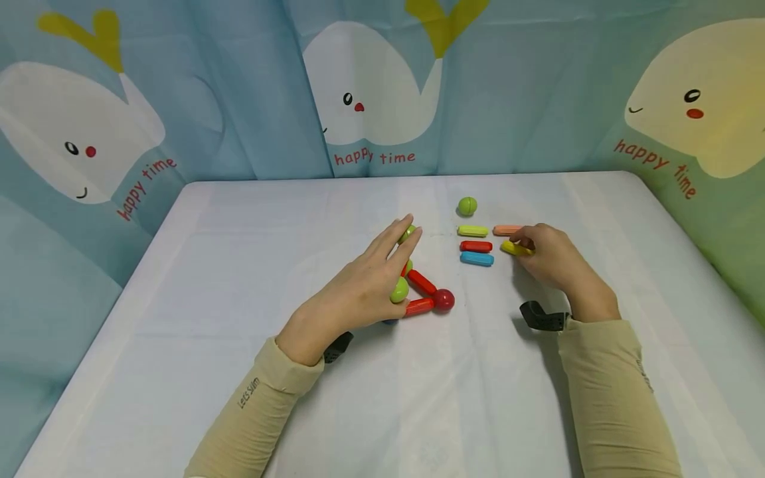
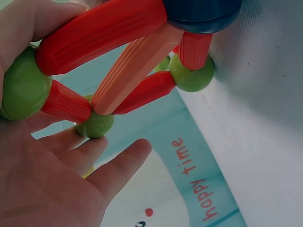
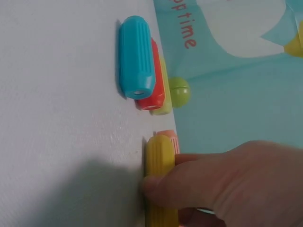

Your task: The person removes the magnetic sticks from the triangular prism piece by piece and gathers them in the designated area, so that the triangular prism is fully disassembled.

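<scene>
My left hand (image 1: 364, 285) holds a frame of magnetic sticks and balls by a green ball (image 2: 26, 85), thumb over the top and other fingers spread out. Red sticks (image 2: 102, 35), an orange stick (image 2: 137, 71) and a dark blue ball (image 2: 203, 12) join in that frame. The hand partly covers it in the head view, where a dark red ball (image 1: 443, 300) shows at its right corner. My right hand (image 1: 552, 259) pinches a yellow stick (image 3: 161, 158) between thumb and fingers, close to the tabletop. Just behind it lies a loose orange stick (image 1: 505, 230).
Left of the right hand, a lime stick (image 1: 472, 231), a red stick (image 1: 476, 246) and a blue stick (image 1: 477, 259) lie in a column. A green ball (image 1: 467, 206) sits behind them. A whale-print curtain (image 1: 239, 86) borders the white table (image 1: 239, 265).
</scene>
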Action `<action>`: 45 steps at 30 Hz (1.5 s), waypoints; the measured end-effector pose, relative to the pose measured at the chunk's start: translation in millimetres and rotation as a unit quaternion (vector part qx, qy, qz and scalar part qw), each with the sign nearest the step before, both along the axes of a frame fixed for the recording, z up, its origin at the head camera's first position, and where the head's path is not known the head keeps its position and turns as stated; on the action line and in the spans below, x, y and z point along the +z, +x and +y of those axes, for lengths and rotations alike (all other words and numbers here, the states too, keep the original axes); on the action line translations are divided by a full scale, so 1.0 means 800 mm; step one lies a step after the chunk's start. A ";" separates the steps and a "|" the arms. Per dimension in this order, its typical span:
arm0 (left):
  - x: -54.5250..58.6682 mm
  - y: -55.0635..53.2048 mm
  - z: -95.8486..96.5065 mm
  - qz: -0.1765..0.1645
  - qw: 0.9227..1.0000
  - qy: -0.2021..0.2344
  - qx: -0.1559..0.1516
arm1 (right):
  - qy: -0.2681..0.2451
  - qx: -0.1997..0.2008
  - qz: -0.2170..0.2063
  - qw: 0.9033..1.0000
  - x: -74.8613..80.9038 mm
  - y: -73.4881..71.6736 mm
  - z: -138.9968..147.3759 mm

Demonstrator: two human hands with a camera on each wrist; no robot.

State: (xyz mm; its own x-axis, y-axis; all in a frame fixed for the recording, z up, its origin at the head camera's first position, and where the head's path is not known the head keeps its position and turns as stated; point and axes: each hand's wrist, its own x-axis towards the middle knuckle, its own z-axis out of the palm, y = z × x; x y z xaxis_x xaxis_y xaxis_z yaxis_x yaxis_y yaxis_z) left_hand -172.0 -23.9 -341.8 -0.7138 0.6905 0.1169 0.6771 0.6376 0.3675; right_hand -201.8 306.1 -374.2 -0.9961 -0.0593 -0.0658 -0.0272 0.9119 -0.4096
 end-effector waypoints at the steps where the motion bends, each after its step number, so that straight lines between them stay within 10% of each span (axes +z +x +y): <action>1: 0.000 0.000 0.000 0.002 1.000 -0.001 -0.001 | 0.006 0.001 0.002 1.000 0.000 0.000 0.001; 13: 0.002 -0.001 0.002 0.005 1.000 -0.002 -0.004 | 0.003 -0.017 0.080 0.997 -0.003 0.004 -0.004; 45: 0.001 -0.001 0.002 0.004 1.000 -0.006 0.000 | 0.019 -0.051 0.055 0.997 -0.011 0.002 -0.003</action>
State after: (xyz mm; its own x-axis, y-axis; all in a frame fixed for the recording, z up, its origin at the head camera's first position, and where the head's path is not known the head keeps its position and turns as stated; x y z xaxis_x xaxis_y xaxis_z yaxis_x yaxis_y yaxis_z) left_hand -172.8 -22.7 -341.3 -0.7136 0.6914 0.1133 0.6791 0.6429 0.3543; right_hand -200.1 303.9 -383.3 -0.9981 0.0430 0.0432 0.0238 0.9272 -0.3737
